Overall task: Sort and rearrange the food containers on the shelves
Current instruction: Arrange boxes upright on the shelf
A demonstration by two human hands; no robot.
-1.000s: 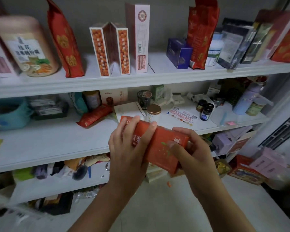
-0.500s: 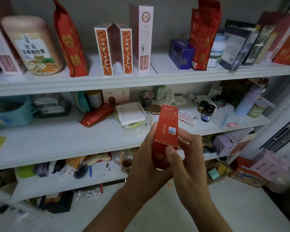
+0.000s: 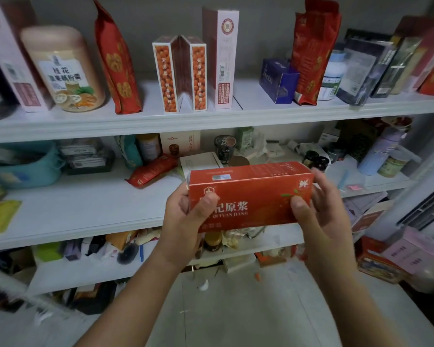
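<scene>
The thumb of your left hand (image 3: pixel 183 216) covers the first characters printed on the red box (image 3: pixel 256 194); that hand's fingers vanish behind the box. The box hides all but the lid of a jar (image 3: pixel 238 161). The left edge crops a pink carton (image 3: pixel 13 71); lower-shelf clutter (image 3: pixel 105 246) is blurred.

The red rectangular cardboard box (image 3: pixel 251 196), standing on end half a second ago, now lies level, its broad printed face toward the camera. The left grip (image 3: pixel 186 214) has moved to its left end, the right grip (image 3: pixel 321 206) to its right end.
</scene>
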